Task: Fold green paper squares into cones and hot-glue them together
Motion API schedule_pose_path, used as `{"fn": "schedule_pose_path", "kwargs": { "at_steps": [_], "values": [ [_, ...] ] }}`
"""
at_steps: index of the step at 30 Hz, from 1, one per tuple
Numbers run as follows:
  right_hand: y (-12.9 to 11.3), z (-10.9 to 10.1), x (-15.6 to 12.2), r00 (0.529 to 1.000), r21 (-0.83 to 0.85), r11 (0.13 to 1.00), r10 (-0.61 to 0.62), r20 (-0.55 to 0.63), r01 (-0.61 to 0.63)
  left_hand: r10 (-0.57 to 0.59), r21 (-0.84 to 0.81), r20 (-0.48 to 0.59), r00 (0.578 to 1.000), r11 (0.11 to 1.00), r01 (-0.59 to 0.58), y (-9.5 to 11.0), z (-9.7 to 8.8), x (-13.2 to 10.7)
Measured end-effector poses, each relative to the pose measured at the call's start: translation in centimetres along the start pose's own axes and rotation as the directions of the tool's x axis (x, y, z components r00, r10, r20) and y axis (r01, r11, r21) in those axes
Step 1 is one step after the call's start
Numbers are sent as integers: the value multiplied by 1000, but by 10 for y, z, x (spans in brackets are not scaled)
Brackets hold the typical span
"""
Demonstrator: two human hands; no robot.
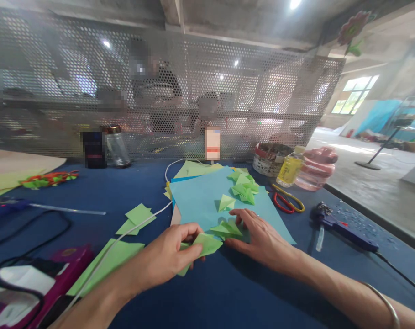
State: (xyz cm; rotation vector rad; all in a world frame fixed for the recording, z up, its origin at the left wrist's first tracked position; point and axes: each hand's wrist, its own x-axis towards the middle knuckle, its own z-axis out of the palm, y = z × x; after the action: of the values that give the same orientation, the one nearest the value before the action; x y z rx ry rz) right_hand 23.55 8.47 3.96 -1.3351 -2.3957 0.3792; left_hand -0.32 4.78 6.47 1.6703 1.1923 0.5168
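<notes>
My left hand (169, 256) pinches a folded green paper piece (204, 246) between thumb and fingers, low over the blue table (228, 292). My right hand (262, 240) lies beside it with fingers spread flat, its fingertips pressing on another folded green paper piece (226, 229) at the near edge of a light blue paper sheet (200, 198). A single folded green piece (226, 202) sits on that sheet. A pile of several folded green pieces (244, 186) rests at the sheet's far right corner.
Red and yellow scissors (287, 201) and a purple glue gun (340, 224) lie to the right. A yellow bottle (290, 168), a pink container (316, 168) and a woven basket (269, 157) stand at the back. Green paper scraps (137, 218) and a white cable (125, 235) lie left. A perforated metal screen (193, 91) closes the back.
</notes>
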Motion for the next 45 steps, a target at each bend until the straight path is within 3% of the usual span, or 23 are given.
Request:
{"fn": "schedule_pose_path", "kwargs": {
  "at_steps": [6, 13, 18, 27, 33, 41, 45],
  "values": [
    [-2, 8, 7, 996, 67, 994, -81, -30, 83, -52, 22, -8, 999, 998, 52, -1, 4, 2],
    [1, 7, 11, 998, 321, 946, 58, -5, -53, -38, 20, -10, 999, 999, 38, -1, 2, 1],
    [-5, -4, 9, 984, 621, 766, 86, 155, -165, 10, -13, 9, 1000, 1000, -10, 0, 0, 1],
    [-13, -7, 4, 943, 857, 393, 123, 310, -333, -12, -48, 36, 999, 999, 14, 3, 1, 0],
    [-8, -2, 3, 932, 877, 318, 166, 322, -360, 0, -41, 38, 999, 999, 1, 1, 1, 0],
    [-10, -5, 4, 890, 888, 75, 102, 445, -453, 6, -53, 44, 999, 999, -3, 0, 0, 0],
    [-10, -4, 3, 904, 902, 72, 71, 422, -427, 9, -45, 41, 999, 999, -7, 1, 0, 1]
  ]
}}
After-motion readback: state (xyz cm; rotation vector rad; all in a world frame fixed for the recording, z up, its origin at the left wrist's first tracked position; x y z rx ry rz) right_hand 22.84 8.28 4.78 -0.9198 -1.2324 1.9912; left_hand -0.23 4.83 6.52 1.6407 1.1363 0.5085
